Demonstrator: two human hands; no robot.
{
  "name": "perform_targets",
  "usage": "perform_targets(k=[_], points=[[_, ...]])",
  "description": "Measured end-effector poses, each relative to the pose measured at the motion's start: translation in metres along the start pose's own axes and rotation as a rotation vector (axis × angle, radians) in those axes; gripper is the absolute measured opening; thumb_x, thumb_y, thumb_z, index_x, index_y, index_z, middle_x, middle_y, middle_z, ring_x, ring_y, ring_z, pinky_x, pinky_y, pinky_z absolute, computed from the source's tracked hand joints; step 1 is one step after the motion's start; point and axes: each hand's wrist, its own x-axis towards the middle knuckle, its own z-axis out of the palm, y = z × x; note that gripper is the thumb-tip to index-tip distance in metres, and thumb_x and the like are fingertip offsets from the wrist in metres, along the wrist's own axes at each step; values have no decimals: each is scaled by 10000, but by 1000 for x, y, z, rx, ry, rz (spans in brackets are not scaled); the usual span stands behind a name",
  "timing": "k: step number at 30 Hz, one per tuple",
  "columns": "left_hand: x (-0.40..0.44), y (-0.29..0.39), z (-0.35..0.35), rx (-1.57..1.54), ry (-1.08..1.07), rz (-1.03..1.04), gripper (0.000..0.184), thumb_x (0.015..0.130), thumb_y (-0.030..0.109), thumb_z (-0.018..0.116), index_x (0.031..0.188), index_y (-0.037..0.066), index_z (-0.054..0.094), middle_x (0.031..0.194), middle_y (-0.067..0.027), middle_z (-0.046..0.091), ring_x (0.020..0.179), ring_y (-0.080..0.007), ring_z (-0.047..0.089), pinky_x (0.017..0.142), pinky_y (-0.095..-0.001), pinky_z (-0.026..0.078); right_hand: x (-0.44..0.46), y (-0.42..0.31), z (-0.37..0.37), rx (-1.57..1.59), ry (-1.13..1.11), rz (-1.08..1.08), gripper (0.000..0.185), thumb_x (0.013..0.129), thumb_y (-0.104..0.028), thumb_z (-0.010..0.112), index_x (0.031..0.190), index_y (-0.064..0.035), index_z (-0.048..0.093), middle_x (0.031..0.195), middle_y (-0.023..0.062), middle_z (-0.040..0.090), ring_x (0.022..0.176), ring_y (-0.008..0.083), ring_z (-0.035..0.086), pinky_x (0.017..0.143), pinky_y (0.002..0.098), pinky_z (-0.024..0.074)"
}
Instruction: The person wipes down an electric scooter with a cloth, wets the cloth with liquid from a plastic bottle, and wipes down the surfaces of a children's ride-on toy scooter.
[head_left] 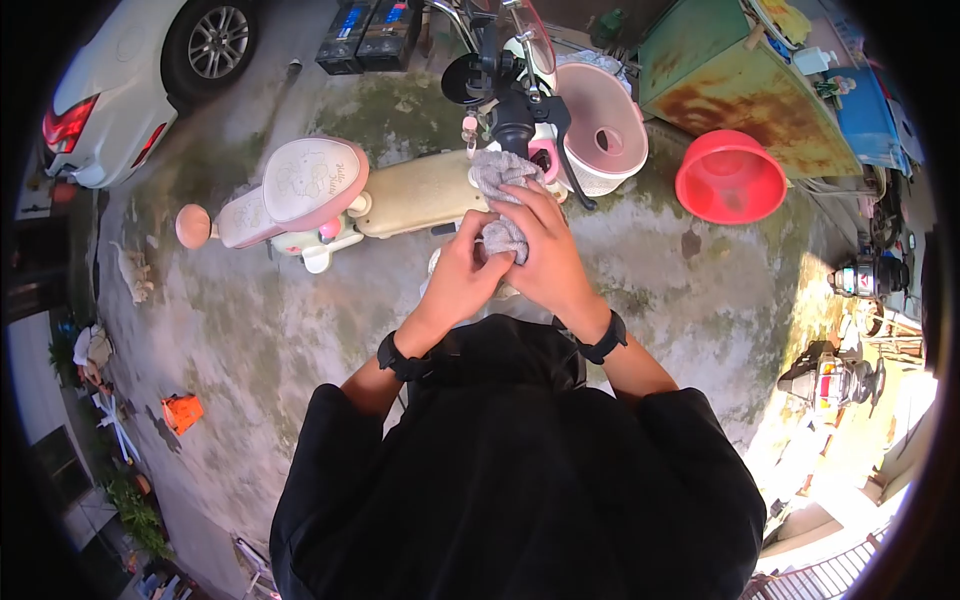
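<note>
Along the left edge of the floor (255, 330), stained concrete mottled with green, stand a white car (125, 75) and, nearer, an orange object (182, 413). Toward the floor's far edge stands a scooter (415, 200) with a pale seat. In front of the person, the left hand (462, 272) curls its fingers and thumb about a bunched grey cloth (500, 172) by the handlebar; the right hand (550, 255) has its fingers bent over the same cloth. Rightward come a pink basket (605, 100), a red basin (730, 177), a rust-stained green cabinet (750, 95) and the sunlit right edge.
</note>
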Motion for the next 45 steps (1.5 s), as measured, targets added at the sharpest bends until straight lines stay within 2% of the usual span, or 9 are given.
perform_targets(k=[6, 10, 14, 20, 25, 28, 34, 39, 45], points=[[10, 29, -55, -13, -504, 61, 390, 879, 186, 743, 1123, 12, 492, 821, -92, 628, 709, -137, 604, 636, -315, 491, -3, -37, -13, 24, -42, 100, 518, 642, -115, 835, 1127, -42, 671, 1238, 107, 638, 1239, 356, 571, 1019, 456, 499], [48, 47, -108, 40, -621, 216, 544, 806, 183, 774, 1230, 6, 482, 1008, -178, 650, 877, -307, 673, 790, -397, 532, 38, -66, 16, -52, 170, 88, 595, 621, -82, 856, 1186, -50, 673, 1313, 132, 597, 1261, 400, 540, 1063, 495, 455], [96, 50, -161, 27, -561, 385, 647, 795, 162, 747, 1343, 4, 443, 1210, -212, 591, 1075, -332, 634, 904, -412, 511, 100, -78, 60, -272, 331, 47, 599, 645, -173, 888, 1187, -35, 673, 1342, 201, 572, 1260, 412, 548, 1100, 564, 374], [165, 16, -201, 96, -467, 363, 656, 798, 64, 689, 1395, -19, 431, 1279, -180, 557, 1181, -306, 583, 995, -359, 473, 153, -43, 119, -122, 241, 175, 737, 701, -35, 753, 1407, -65, 544, 1521, 216, 376, 1399, 484, 340, 1151, 542, 308], [211, -61, -211, 63, -295, 190, 639, 841, 25, 638, 1445, 5, 430, 1256, -205, 576, 1141, -351, 600, 939, -401, 502, 178, 30, 192, -52, 159, 305, 752, 715, 34, 682, 1439, -44, 491, 1496, 201, 407, 1407, 452, 354, 1160, 529, 319], [273, -89, -203, 173, -102, 335, 631, 848, 25, 635, 1449, 30, 446, 1267, -218, 573, 1119, -380, 607, 932, -406, 510, 224, 90, 219, -220, 147, 226, 716, 736, 0, 664, 1429, -13, 483, 1497, 197, 421, 1410, 421, 367, 1179, 520, 294], [351, -99, -154, 530, -114, 394, 507, 812, 86, 686, 1308, 65, 582, 1189, -167, 582, 1038, -386, 626, 850, -448, 534, 238, 168, 199, -530, 102, 323, 671, 763, -88, 632, 1403, 18, 458, 1436, 201, 477, 1382, 421, 398, 1207, 527, 218], [366, -86, -134, 517, -228, 507, 474, 777, 81, 708, 1244, 128, 644, 1127, -102, 598, 963, -353, 641, 812, -436, 541, 227, 169, 195, -479, 285, 501, 662, 787, -44, 605, 1418, 45, 424, 1471, 241, 438, 1399, 450, 372, 1178, 503, 302], [334, -94, -154, 573, -361, 403, 457, 782, 74, 699, 1230, 120, 622, 1103, -115, 588, 970, -370, 641, 814, -451, 540, 203, 131, 213, -574, 205, 607, 666, 752, -56, 648, 1382, 64, 468, 1464, 244, 455, 1411, 448, 370, 1137, 473, 382]])
